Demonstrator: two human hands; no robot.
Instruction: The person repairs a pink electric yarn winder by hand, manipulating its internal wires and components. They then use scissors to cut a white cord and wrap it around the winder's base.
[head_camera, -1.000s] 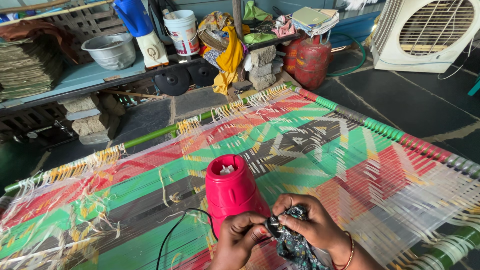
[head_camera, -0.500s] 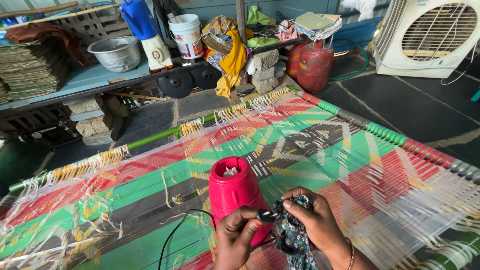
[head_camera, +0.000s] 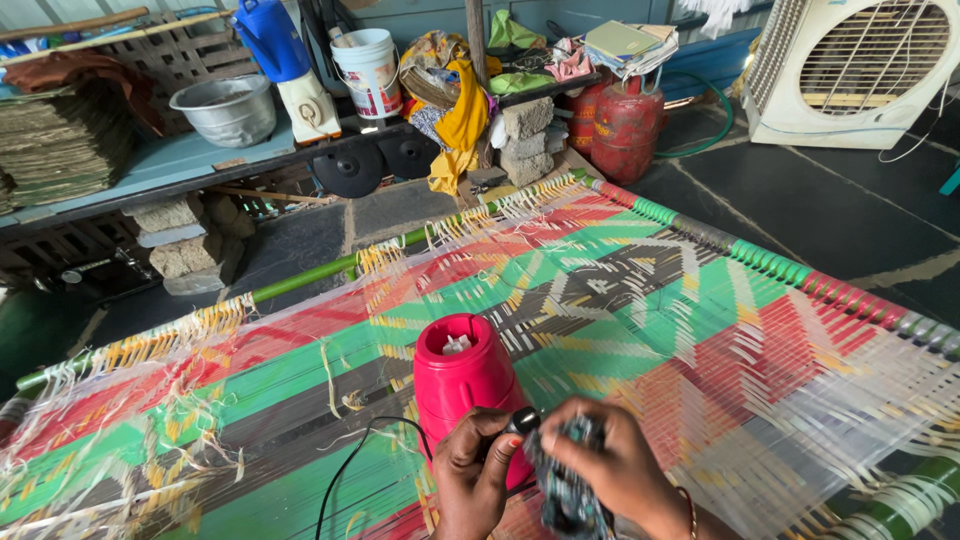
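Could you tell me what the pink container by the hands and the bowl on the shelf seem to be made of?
Pink container: probably moulded plastic, given its uniform bright colour and soft sheen. Bowl: likely aluminium or steel, judging by the dull grey metallic surface and thin rolled rim.

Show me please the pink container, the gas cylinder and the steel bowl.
pink container (head_camera: 462, 385), head view, its side wall.
gas cylinder (head_camera: 626, 128), head view, red body.
steel bowl (head_camera: 229, 112), head view, outer wall.
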